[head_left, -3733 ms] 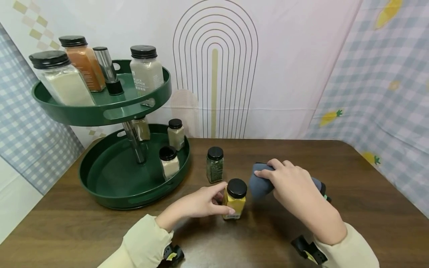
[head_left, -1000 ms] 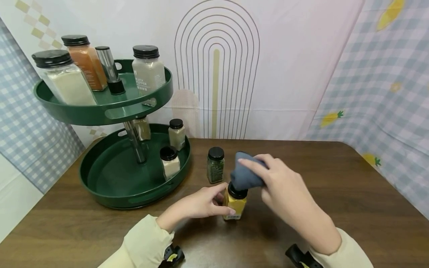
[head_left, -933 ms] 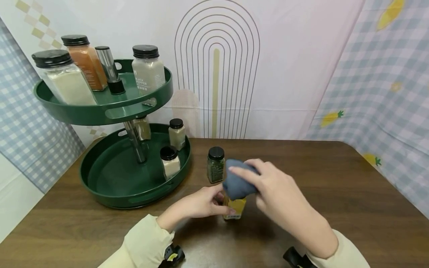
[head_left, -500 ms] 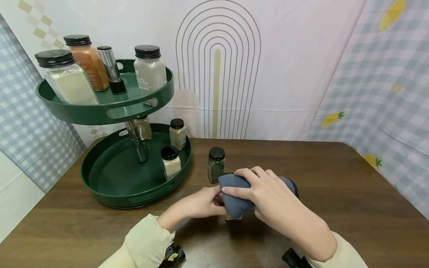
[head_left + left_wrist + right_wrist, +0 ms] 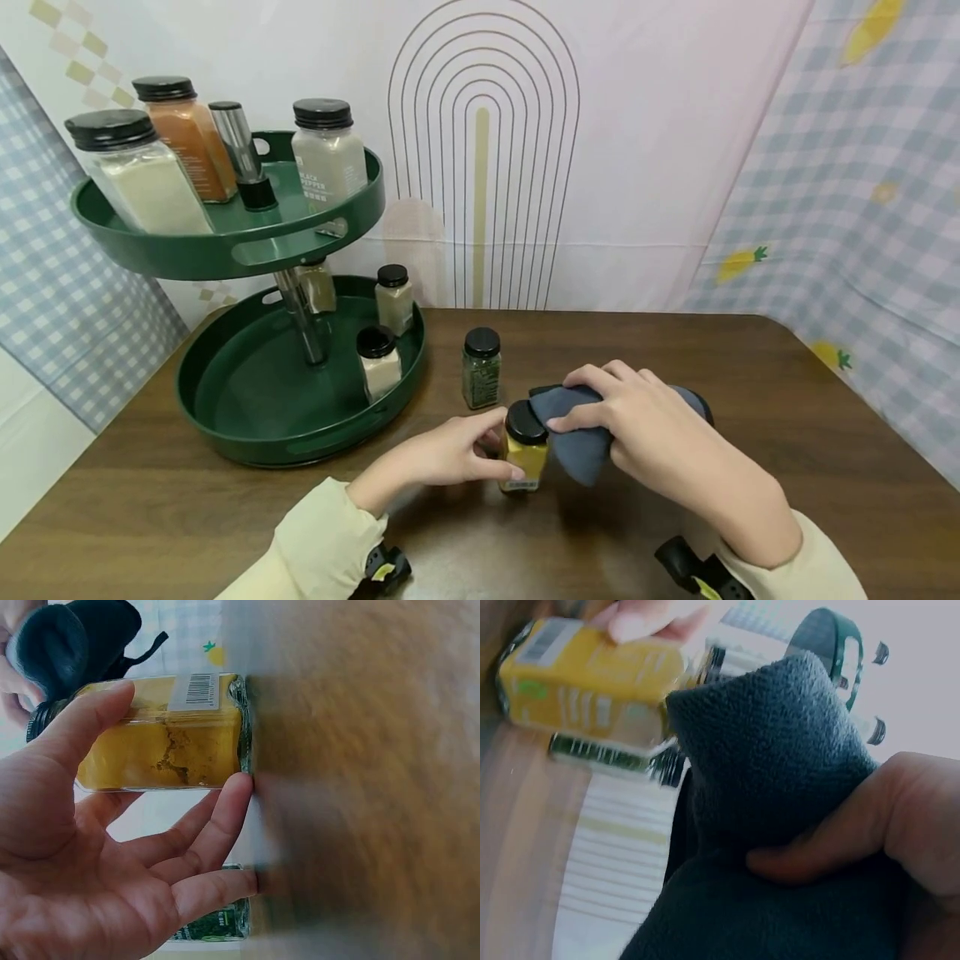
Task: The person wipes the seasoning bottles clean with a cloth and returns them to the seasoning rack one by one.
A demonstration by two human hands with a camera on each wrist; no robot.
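A glass spice jar of yellow powder (image 5: 525, 460) with a black lid stands upright on the table. My left hand (image 5: 450, 454) pinches it from the left, the thumb on its front face, as the left wrist view (image 5: 112, 847) shows. In my right hand (image 5: 652, 425) is a folded blue-grey cloth (image 5: 577, 442), bunched under the fingers; its near edge is at the right side of the jar's lid. The right wrist view shows the cloth's (image 5: 772, 735) fuzzy texture and the thumb pressing on it. Just behind the yellow jar stands a jar of green herbs (image 5: 481, 371).
A two-tier green rack (image 5: 300, 454) stands at the left. Its upper tray (image 5: 187, 258) bears large jars and a metal grinder (image 5: 243, 158); small jars, one of white powder (image 5: 380, 367), sit in the lower tray. The wooden table (image 5: 810, 442) ends at a hung cloth backdrop.
My right hand brought the cloth left and over the jar's lid, covering most of the jar, then drew back right, so lid and jar show again. The left hand stays on the jar.
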